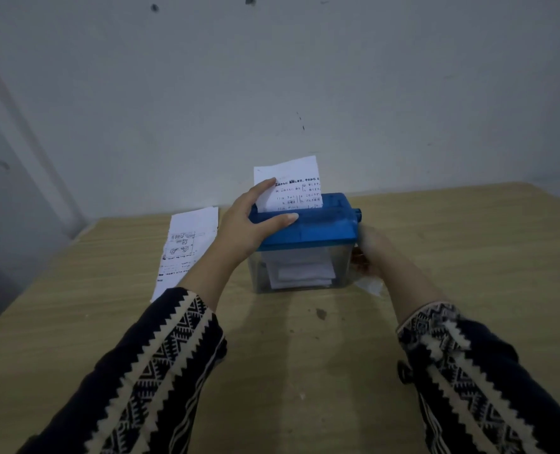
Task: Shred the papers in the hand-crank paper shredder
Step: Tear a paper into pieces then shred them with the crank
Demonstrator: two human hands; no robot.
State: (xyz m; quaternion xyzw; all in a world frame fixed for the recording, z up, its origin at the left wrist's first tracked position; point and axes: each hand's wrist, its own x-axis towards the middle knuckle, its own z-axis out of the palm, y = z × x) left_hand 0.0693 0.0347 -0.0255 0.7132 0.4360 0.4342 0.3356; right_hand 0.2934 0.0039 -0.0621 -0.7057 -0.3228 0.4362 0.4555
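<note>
Blue-lidded shredder (304,268) holds one upright sheet (293,178); one spare sheet (190,237) nearby; left hand (243,222) grips lid (324,224), blurred right hand (370,252) unclear.

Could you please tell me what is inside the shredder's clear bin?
White paper pieces lie piled in the clear bin. The blue lid covers its top, hiding the cutters and the lower end of the sheet.
</note>
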